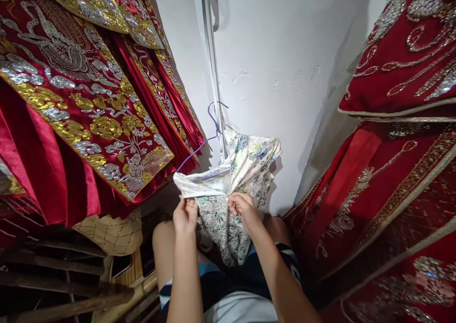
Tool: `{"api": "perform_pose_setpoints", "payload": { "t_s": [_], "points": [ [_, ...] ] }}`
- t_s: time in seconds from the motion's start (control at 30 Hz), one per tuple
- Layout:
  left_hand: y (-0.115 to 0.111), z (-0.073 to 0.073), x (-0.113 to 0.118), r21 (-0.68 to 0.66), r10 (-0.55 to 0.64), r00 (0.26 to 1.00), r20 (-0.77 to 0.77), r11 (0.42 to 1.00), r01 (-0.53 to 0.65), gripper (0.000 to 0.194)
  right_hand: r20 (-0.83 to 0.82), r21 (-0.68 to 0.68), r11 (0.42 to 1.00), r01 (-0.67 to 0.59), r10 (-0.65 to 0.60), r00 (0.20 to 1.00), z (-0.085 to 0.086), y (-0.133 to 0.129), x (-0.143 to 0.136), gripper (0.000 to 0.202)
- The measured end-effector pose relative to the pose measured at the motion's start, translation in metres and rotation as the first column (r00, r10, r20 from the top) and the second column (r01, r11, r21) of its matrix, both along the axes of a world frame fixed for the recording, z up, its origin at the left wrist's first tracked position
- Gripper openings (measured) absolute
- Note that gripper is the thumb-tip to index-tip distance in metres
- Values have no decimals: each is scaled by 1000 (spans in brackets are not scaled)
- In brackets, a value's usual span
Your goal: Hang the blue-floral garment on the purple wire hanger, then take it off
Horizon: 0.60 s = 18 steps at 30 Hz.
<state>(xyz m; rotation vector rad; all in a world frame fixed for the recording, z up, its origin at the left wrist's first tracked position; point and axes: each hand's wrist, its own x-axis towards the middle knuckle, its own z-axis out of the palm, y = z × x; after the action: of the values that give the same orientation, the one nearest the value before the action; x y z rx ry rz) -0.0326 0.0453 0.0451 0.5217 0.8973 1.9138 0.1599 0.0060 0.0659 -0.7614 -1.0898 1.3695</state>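
A pale floral garment (251, 159) hangs on a purple-blue hanger (194, 153) in front of me, its lower part draping between my knees. My left hand (185, 213) pinches the garment's edge below the left end of the hanger. At the middle, my right hand (244, 208) is closed with thumb and fingertips on the cloth where the folded panels meet. The left end of the hanger is partly bare, and its hook rises beside a metal pole.
Red embroidered garments (107, 99) hang at the left, and more red beaded ones (402, 171) at the right. A metal pole (211, 52) runs along the white wall (285, 42). At lower left stands a wooden chair (117, 294) with a dark phone-like object (121, 265) on it.
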Motion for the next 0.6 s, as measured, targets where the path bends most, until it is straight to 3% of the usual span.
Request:
{"api": "perform_pose_setpoints", "payload": {
  "t_s": [0.17,0.4,0.5,0.6],
  "points": [
    [-4,-15,20,-69,2,999,-51,998,-6,2,25,8,1000,19,-19,1000,-5,-4,24,27],
    [-14,-30,30,-114,-116,947,-298,990,86,17,8,-3,1000,2,-2,1000,-16,-3,26,25],
    [-20,-21,36,-92,-171,925,-338,985,149,26,52,-45,999,-30,32,998,-24,0,35,25],
    [-29,1,47,15,-218,935,-279,973,231,34,227,-160,982,-103,138,964,-33,5,48,25]
  ]
}}
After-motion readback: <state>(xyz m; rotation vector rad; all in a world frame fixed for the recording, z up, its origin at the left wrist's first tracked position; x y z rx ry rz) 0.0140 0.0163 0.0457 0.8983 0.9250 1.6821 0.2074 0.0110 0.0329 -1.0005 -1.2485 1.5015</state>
